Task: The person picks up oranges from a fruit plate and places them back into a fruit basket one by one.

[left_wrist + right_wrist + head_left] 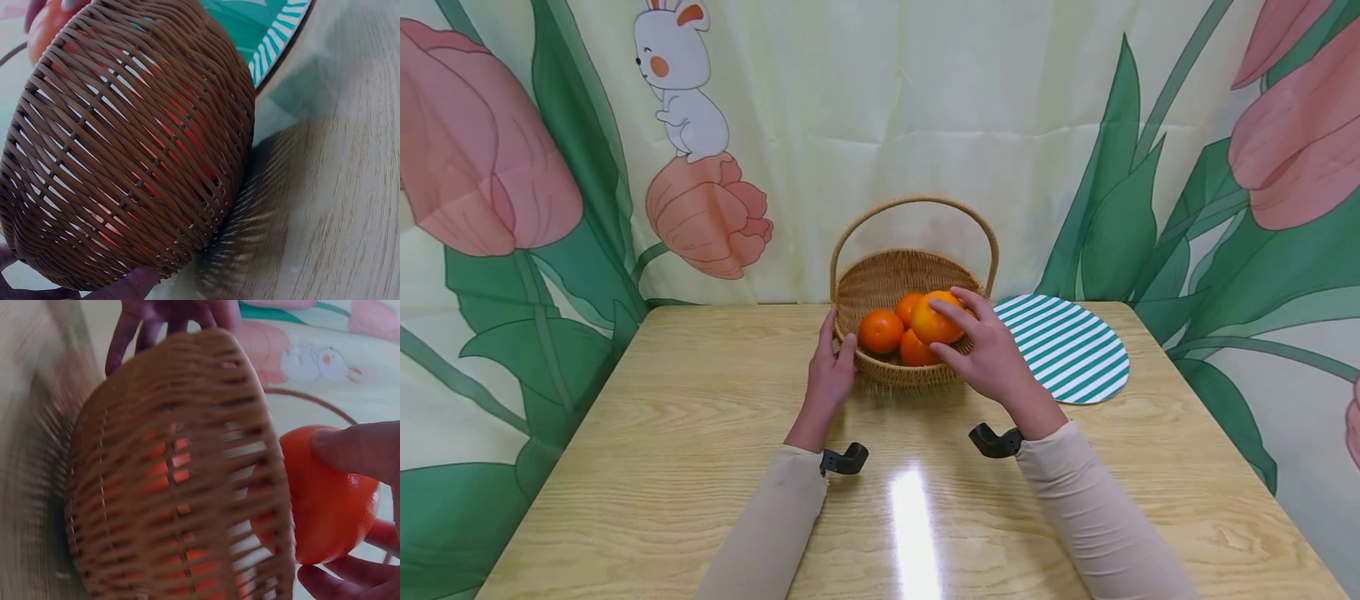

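Note:
A wicker basket (904,375) with a tall arched handle stands toward the back of the table. Three oranges (880,332) lie inside it, their colour showing through the weave in both wrist views. My left hand (829,375) holds the basket's left side, thumb toward the front and fingers along the outer wall. At the right of the opening, my right hand (996,354) grips another orange (331,500) between thumb and fingers. That orange overlaps the basket's rim and sits above the other fruit in the head view.
A round green-and-white striped mat (1067,350) lies to the right of the basket, close to the right forearm. Behind the table's back edge hangs a curtain (880,108) printed with tulips and a white rabbit. Light glares off the wooden tabletop (700,467) near the front.

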Available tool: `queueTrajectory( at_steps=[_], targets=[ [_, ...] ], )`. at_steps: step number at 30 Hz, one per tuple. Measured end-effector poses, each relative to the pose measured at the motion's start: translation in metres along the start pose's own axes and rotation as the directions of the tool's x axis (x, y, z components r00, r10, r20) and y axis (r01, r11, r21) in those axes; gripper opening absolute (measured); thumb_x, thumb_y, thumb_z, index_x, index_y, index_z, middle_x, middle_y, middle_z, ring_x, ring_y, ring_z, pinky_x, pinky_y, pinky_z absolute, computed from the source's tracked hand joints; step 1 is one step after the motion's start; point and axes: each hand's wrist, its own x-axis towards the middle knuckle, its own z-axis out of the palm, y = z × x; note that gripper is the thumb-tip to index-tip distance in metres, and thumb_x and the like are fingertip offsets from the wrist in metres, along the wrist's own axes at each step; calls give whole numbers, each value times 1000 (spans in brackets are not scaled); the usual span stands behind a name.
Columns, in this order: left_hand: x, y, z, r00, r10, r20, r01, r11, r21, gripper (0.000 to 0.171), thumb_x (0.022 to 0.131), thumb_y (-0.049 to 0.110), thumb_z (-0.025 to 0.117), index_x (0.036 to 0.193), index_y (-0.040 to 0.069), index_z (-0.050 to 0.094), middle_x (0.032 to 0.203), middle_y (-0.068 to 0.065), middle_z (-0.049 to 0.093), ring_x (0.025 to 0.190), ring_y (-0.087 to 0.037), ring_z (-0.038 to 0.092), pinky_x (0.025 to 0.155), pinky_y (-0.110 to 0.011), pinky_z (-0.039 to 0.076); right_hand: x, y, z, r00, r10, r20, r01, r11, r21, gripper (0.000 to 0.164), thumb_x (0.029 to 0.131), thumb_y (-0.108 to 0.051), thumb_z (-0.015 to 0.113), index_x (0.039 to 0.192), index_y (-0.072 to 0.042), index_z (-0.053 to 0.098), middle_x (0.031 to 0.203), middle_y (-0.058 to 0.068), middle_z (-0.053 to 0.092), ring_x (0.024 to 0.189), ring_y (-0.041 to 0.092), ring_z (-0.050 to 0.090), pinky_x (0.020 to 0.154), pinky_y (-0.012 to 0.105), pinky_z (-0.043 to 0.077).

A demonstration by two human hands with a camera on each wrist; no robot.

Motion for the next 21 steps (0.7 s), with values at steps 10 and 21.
queueTrajectory(
  at_steps=[10, 21],
  targets=[
    [-1, 1, 1, 1000, -2, -8, 2, 1000, -12, 60, 101, 40, 45, 155, 35, 19, 159, -8, 27, 128, -39, 51, 93, -53, 51, 7, -13, 13, 995, -11, 99, 14, 999, -36, 56, 86, -31, 74, 138, -24, 54, 144, 17, 42, 118, 39, 54, 93, 52, 50],
    [0, 0, 0, 1000, -13, 1, 13, 1000, -6, 60, 101, 44, 43, 155, 35, 17, 160, -5, 26, 131, -39, 48, 100, -53, 46, 19, -19, 18, 973, 12, 231, 2, 998, -60, 54, 89, -38, 69, 138, -22, 55, 141, 17, 46, 117, 41, 56, 98, 56, 46]
  ],
)
